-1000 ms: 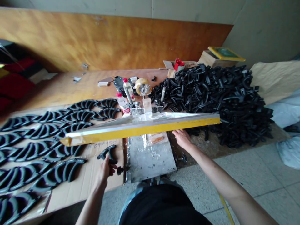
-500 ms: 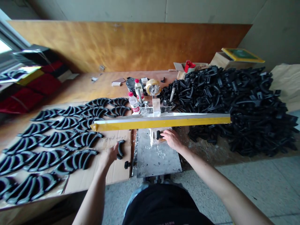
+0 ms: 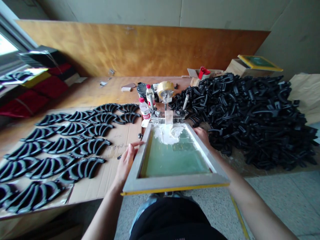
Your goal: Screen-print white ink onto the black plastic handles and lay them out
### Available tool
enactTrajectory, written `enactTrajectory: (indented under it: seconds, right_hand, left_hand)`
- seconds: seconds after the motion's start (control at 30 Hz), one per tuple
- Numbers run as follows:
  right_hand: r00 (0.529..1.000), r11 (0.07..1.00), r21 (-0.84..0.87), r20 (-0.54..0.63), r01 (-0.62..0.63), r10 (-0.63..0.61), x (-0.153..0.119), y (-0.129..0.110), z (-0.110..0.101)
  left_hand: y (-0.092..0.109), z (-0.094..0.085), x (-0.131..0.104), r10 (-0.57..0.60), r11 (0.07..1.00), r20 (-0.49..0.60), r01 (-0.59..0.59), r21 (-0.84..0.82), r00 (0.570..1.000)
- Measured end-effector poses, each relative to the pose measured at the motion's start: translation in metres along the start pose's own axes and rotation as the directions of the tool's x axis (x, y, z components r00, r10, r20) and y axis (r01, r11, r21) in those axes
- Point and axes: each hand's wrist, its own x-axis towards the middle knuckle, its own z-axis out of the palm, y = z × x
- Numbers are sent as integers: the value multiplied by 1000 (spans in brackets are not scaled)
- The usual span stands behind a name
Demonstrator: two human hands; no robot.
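A screen printing frame (image 3: 175, 180) lies lowered over the metal bed in front of me, with white paste (image 3: 168, 134) smeared at the far end of its green mesh. At the frame's left rail is my left hand (image 3: 127, 163), its index finger reaching to the rail. A black curved handle (image 3: 119, 157) shows only as a tip beside that hand, which appears closed on it. Beside the right rail, my right hand (image 3: 203, 136) is partly hidden, and its grip cannot be made out. The bed and anything on it are covered by the frame.
Rows of black curved handles (image 3: 57, 145) are fanned out on cardboard (image 3: 87, 188) at left. A large heap of black parts (image 3: 250, 116) fills the right. Two red-capped bottles (image 3: 144, 109) and a tape roll (image 3: 165, 89) stand behind the frame.
The screen frame has swung down from edge-on to over the bed. My right hand has left the small black part on the bed for the frame's right side. My left hand has moved right to the frame.
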Motion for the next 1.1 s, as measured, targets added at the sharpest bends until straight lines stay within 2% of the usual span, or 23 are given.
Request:
enactTrajectory:
  seconds: [0.07, 0.13, 0.2, 0.23, 0.33, 0.43, 0.5, 0.6, 0.63, 0.67, 0.7, 0.8, 0.83, 0.9, 1.0, 1.03, 1.1]
  right_hand:
    - [995, 1000, 1, -92, -30, 30, 19, -2, -9]
    - [990, 997, -2, -116, 83, -82, 38, -22, -7]
    - [970, 971, -23, -48, 238, -239, 54, -50, 6]
    - [961, 960, -37, 7, 278, -278, 60, -62, 14]
    - [950, 954, -105, 172, 281, -261, 64, -83, 38]
    - [916, 928, -155, 280, 339, -287, 45, -82, 42]
    - [844, 878, -111, 353, 466, -403, 27, -79, 32]
    - [675, 769, 42, 452, 638, -584, 12, -79, 10]
    - [636, 749, 86, 468, 657, -613, 12, -80, 4]
    - [621, 743, 115, 474, 659, -624, 13, -82, 1]
    - [633, 752, 122, 464, 648, -620, 16, -83, 1]
    - [746, 807, 39, 356, 589, -563, 16, -84, 13]
    - [770, 813, 9, 317, 582, -554, 13, -83, 19]
    - [767, 801, -2, 287, 599, -574, 2, -79, 26]
    - [720, 775, 72, 324, 628, -614, -5, -75, 24]
    - [725, 784, 89, 330, 614, -605, -1, -76, 22]
    - [780, 830, 90, 299, 550, -550, 17, -80, 17]
  left_hand:
    - [-31, -3, -6, -89, 995, 18, 88, 55, 996]
    - [-58, 0, -6, -122, 990, 17, 120, 71, 992]
    - [-79, 4, -3, -142, 986, -19, 143, 81, 990]
    - [-86, 6, -1, -150, 984, -42, 153, 91, 988]
    - [-100, 7, 5, -170, 976, -75, 178, 123, 983]
    - [-109, 2, 9, -156, 972, -45, 162, 169, 987]
    - [-115, 0, 10, -143, 972, -26, 146, 185, 989]
    - [-119, -1, 10, -141, 977, -27, 143, 158, 990]
    - [-118, -1, 10, -139, 980, -29, 141, 143, 990]
    - [-116, 0, 9, -135, 982, -29, 137, 130, 990]
    - [-113, 1, 8, -130, 984, -26, 132, 119, 991]
    - [-106, 2, 6, -132, 987, -14, 132, 96, 991]
    - [-105, 2, 6, -140, 986, -14, 140, 91, 990]
    - [-105, 2, 6, -154, 984, -12, 155, 90, 988]
    - [-108, 1, 7, -159, 981, -5, 159, 114, 987]
    - [-108, 1, 8, -162, 980, 1, 160, 116, 987]
    - [-104, 0, 7, -164, 981, 19, 162, 103, 986]
